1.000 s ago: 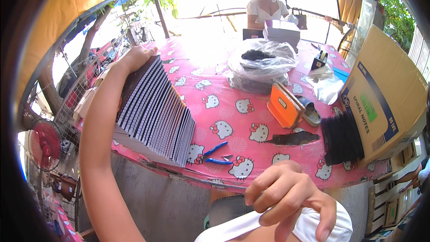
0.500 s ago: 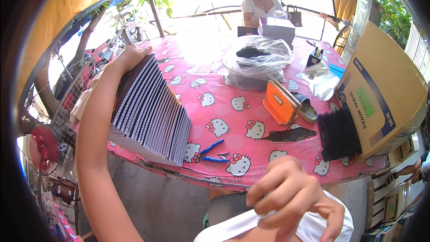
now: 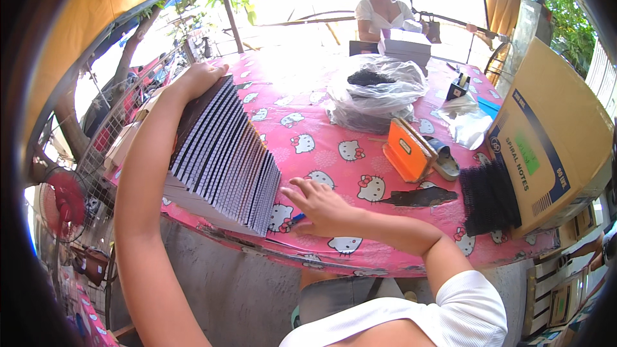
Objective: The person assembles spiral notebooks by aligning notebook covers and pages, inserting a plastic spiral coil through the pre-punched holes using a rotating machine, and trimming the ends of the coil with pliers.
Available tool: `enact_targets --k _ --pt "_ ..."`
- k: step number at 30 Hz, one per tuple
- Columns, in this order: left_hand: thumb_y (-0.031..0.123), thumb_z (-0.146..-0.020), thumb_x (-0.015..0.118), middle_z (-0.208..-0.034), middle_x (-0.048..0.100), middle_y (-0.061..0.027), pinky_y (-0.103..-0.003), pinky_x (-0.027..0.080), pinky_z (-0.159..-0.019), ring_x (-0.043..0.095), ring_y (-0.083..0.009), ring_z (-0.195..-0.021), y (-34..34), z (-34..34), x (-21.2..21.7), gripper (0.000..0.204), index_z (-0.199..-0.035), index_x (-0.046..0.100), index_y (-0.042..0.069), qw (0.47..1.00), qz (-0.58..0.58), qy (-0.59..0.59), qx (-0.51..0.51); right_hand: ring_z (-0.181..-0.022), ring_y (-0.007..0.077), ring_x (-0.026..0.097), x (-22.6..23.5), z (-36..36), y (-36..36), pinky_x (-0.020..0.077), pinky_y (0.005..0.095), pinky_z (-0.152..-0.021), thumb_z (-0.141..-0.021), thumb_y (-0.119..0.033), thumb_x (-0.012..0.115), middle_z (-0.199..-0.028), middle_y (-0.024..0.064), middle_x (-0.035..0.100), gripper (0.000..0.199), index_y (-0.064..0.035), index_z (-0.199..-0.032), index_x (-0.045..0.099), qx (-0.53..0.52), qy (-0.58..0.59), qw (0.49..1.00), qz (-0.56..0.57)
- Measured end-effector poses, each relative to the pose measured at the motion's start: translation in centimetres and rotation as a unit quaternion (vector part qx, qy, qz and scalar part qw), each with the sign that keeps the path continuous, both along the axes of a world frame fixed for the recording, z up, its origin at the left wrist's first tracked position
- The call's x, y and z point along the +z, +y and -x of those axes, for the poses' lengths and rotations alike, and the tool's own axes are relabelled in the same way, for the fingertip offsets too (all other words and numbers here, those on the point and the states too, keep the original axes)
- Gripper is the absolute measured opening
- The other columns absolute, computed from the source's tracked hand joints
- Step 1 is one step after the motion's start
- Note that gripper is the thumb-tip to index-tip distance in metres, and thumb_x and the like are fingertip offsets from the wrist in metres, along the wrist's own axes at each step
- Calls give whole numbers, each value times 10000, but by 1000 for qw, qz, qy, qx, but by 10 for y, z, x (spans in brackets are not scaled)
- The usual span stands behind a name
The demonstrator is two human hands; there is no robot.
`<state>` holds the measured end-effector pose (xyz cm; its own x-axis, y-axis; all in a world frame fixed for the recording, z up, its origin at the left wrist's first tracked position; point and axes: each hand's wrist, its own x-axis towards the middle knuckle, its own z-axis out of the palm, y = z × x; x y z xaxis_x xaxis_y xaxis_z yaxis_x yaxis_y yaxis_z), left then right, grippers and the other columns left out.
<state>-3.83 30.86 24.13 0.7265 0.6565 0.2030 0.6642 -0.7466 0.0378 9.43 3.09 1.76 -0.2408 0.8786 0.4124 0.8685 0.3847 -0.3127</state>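
Note:
A long stack of spiral-type notebooks (image 3: 225,154), with dark covers and rows of punched white page edges, stands at the left of the table. My left hand (image 3: 204,78) is wrapped over its far end, the fingers bent around the top edge. My right hand (image 3: 324,205) is low over the table just right of the stack, fingers apart and holding nothing. Beneath it a bit of the blue-handled pliers (image 3: 297,218) shows; the rest is hidden by the hand.
The table has a pink patterned cover (image 3: 308,164). On it are a plastic bag with black coils (image 3: 376,96), an orange stand (image 3: 409,151), a slipper (image 3: 443,157), black spiral coils (image 3: 490,199) and a cardboard box (image 3: 553,135). A person (image 3: 384,13) sits across, behind stacked paper (image 3: 405,45).
My right hand has gone from near my body at the lower right forward and left, over the blue-handled pliers. My left hand stays at the notebook stack. The view has shifted slightly.

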Motion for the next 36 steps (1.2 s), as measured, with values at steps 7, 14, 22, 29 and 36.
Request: enact_targets --k 7,14,22,29,36 --pt "524 -929 380 -1007 618 -297 -422 408 -910 586 -395 -983 6 0 2 641 -912 631 -66 998 -45 37 1 -1379 396 187 -109 2 29 161 640 -1061 -772 -618 595 -1446 235 261 876 -63 -1397 331 -2 -80 979 190" --pt "440 -969 317 -1112 604 -262 -431 437 -918 604 -390 -1009 9 3 0 526 -1130 611 35 997 -20 70 18 -1129 330 478 -81 -15 25 343 569 -910 -885 -450 536 -1189 176 491 530 -51 -1226 462 -42 -109 979 168" --pt "236 -916 419 -1044 638 -210 -399 460 -890 620 -306 -986 73 -2 -5 295 -1035 652 99 955 -255 149 -36 -891 304 514 -59 25 27 411 398 -754 -835 -309 610 -932 129 492 358 -62 -1072 506 34 101 994 16" --pt "242 -922 408 -907 662 -184 -412 514 -758 662 -320 -813 95 1 -22 270 -1002 633 116 926 -308 149 -158 -911 271 527 -56 32 33 382 391 -813 -799 -363 653 -954 96 530 428 -103 -1121 542 49 57 997 -16" --pt "210 -927 395 -911 664 -184 -400 522 -756 667 -318 -813 97 1 -19 279 -1000 637 92 914 -323 178 -172 -972 292 519 -65 30 38 388 422 -858 -783 -328 686 -1051 110 550 448 -88 -1135 547 53 34 997 -51"
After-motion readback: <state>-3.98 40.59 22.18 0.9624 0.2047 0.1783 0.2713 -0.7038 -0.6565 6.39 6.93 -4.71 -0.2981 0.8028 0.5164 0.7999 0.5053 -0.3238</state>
